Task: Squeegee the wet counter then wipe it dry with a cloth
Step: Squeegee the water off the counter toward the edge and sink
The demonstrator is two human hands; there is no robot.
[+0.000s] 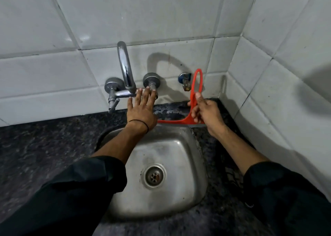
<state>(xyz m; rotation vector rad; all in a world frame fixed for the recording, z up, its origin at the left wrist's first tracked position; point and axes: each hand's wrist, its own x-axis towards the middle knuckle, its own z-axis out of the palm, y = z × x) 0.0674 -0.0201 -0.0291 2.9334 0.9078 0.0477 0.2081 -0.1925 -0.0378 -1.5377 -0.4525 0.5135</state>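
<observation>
Right hand [206, 111] pinches red squeegee [194, 92] by its loop handle, blade on wet dark counter [172, 108] at frame centre-right, behind sink [161, 164]; left hand [141, 110] spread flat, empty, w/ fingertips at tap [125, 85]. Keep blade flat & pull water toward basin.

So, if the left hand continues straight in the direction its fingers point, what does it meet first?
The left hand points toward the wall; its fingertips already seem to reach the right tap valve. That comes first, then the tiled wall, though depth is unclear.
</observation>
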